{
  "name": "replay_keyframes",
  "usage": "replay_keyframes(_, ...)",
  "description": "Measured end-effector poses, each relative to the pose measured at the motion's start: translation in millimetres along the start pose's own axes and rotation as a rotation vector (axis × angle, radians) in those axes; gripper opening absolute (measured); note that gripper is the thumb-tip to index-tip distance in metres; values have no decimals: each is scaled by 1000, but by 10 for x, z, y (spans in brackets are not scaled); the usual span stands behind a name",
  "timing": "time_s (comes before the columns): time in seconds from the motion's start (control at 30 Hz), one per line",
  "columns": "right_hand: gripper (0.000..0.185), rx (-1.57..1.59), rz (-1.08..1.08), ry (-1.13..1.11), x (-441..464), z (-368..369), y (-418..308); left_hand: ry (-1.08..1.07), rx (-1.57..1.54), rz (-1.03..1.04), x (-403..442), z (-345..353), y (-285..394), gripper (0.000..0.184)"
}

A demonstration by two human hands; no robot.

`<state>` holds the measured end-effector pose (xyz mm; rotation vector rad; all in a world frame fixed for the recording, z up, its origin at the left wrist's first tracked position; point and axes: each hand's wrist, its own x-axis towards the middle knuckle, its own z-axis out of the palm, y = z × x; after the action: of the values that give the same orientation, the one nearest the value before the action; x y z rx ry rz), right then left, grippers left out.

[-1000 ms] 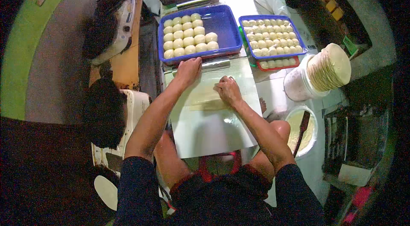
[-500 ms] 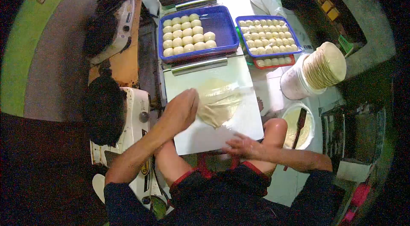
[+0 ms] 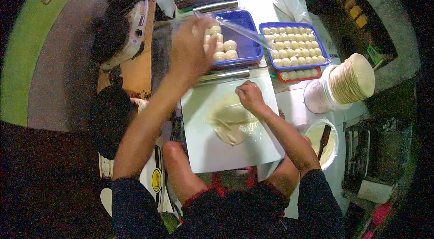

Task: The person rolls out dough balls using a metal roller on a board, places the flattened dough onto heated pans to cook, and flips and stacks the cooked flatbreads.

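Note:
My left hand (image 3: 192,49) is raised over the left part of the large blue tray (image 3: 251,56), smeared by motion. A clear, shiny plastic strip (image 3: 237,26) slants from beside its fingertips toward the right tray; whether the fingers grip it is unclear. On the white board (image 3: 203,157) lies a thin, partly folded sheet of dough (image 3: 230,126). Curled closed at the dough's upper right edge is my right hand (image 3: 250,96); what its fingers pinch is hidden. Round dough balls (image 3: 230,46) sit in the large tray, some covered by my left hand.
Right of the large tray, a smaller blue tray (image 3: 296,65) of dough balls rests above a red one (image 3: 300,79). Farther right are a stack of flat rounds (image 3: 352,81) on a white bucket (image 3: 316,96) and a tub (image 3: 332,148) with a dark-handled tool (image 3: 324,139).
My left hand has risen from the dough to above the tray. My right hand has moved up from the board's front edge and closed. The plastic strip now hangs across the trays.

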<state>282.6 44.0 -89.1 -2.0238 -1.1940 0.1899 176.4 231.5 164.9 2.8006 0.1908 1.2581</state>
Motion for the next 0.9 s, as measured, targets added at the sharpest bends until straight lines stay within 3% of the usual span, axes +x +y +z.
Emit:
replay_keyframes(0.07, 17, -29, -39, -1, 60, 113, -19, -370, -227, -209, -563, 132, 220, 40)
replay_keyframes(0.1, 16, -45, -58, -4, 64, 142, -39, -382, -331, -156, -938, 311, 200, 35)
replay_keyframes(0.2, 10, -118, -139, -65, -8, 172, -91, -659, -404, -327, -1833, 698, 114, 35)
replay_keyframes(0.27, 17, -234, -270, -54, -46, 252, -26, -588, -353, -318, -2147, 979, -8, 38)
replay_keyframes(0.37, 24, -20, -479, -73, -65, 308, 173, -559, -364, -174, -2309, 1262, -246, 44)
replay_keyframes(0.4, 27, 129, -326, -324, -51, 252, 199, -530, -416, -85, -2308, 1307, -328, 43)
replay_keyframes(0.43, 32, 59, -250, -454, 27, 116, 107, -503, -469, 3, -2324, 1339, -378, 43)
replay_keyframes(0.5, 43, -85, -97, -702, 279, -262, -147, -575, -908, -234, -2505, 1542, -352, 41)
replay_keyframes(0.57, 60, -211, -160, -1001, 556, -452, 55, -537, -674, 118, -2612, 1544, -355, 38)
replay_keyframes(0.6, 61, -90, -226, -1097, 660, -469, 201, -633, -846, -97, -2571, 1441, -249, 30)
replay_keyframes(0.63, 63, 31, -294, -1191, 708, -434, 344, -855, -1022, -446, -2575, 1282, -168, 22)
replay_keyframes(0.73, 58, 881, 247, -1295, 440, -300, 410, -904, -1095, -882, -2504, 1160, 0, 24)
replay_keyframes(0.83, 63, 847, 307, -1161, 160, -385, 244, -878, -1342, -1176, -2547, 1014, 28, 28)
replay_keyframes(0.87, 74, 888, 425, -1156, 78, -366, 217, -909, -1427, -1274, -2575, 897, 54, 28)
replay_keyframes(0.9, 77, 799, 301, -1165, 96, -509, -19, -943, -1516, -1377, -2613, 755, 108, 28)
